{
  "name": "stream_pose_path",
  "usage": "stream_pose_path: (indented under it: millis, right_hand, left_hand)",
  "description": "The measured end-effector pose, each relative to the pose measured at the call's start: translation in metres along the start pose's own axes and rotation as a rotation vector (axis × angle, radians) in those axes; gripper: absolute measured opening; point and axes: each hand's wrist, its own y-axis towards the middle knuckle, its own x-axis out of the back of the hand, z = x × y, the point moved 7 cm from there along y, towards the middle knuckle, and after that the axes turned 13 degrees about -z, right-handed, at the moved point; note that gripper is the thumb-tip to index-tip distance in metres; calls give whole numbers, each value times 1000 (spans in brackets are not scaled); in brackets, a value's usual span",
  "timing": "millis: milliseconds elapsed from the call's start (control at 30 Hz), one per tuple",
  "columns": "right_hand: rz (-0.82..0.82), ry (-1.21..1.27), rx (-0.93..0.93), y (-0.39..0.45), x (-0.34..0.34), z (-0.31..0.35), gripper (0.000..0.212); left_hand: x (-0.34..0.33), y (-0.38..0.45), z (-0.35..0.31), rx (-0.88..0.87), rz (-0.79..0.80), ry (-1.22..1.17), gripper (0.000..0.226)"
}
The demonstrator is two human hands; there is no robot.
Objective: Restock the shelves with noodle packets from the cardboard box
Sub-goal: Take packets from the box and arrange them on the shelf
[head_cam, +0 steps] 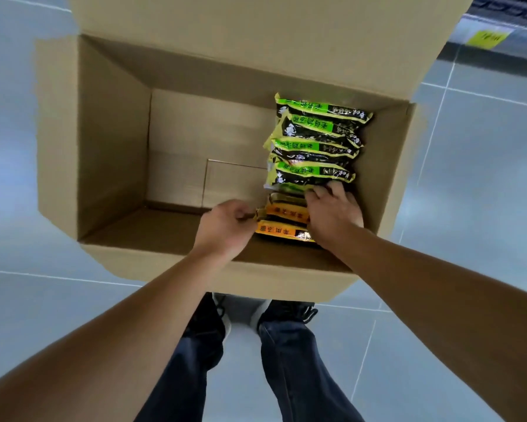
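An open cardboard box (112,141) stands on the grey tiled floor (469,178). Green noodle packets (314,144) stand in a row at its right side, orange packets (283,226) nearer. The left hand (225,226) pinches an orange packet's edge; the right hand (335,214) grips the packets from above.

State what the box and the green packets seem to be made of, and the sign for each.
Box: apparently corrugated cardboard, matt brown, with creased fold lines and flaps. Green packets: probably thin plastic film, glossy; they crinkle and catch glints of light.

Floor's all big glossy grey tiles (484,153) with pale grout lines, yellow tag (487,39) far right.
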Motion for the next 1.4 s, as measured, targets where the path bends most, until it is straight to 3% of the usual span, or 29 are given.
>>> stream_pose_path:
  millis: [167, 267, 400, 533, 633, 833, 1033, 1133, 1233, 1300, 1400]
  right_hand:
    - [48, 47, -34, -1, 2, -2, 27]
    - [-9, 174, -133, -8, 11, -17, 27]
    - [9, 334, -109, -23, 17, -16, 25]
    - [45, 333, -118, -19, 3, -4, 42]
    - [50, 355, -178, -10, -12, 1, 36]
    - [-88, 343, -182, -13, 10, -10, 30]
    - [-290, 475, 70, -22, 78, 0, 31]
    - [-228, 610, 157, -20, 112, 12, 28]
    - [-92, 765, 177, -14, 126, 31, 10]
    - [-97, 854, 128, -9, 127, 41, 14]
    - [-240, 882, -38, 1, 112, 36, 48]
  left_hand:
    - [2, 6, 0, 24, 0, -11, 43]
    - [8, -1, 0, 24, 18, -5, 45]
    - [22, -15, -1, 40, 31, -5, 47]
    - [25, -12, -1, 58, 28, -20, 46]
    - [17, -2, 0, 38, 29, -35, 48]
    - [4, 2, 4, 47, 76, -75, 59]
    - [35, -3, -13, -32, 24, -61, 90]
    - [57, 4, -30, -148, -1, 73, 103]
    - [65, 14, -32, -177, 100, 224, 69]
    - [71, 20, -25, -166, 139, 237, 46]
    - [84, 28, -5, -114, 45, 167, 36]
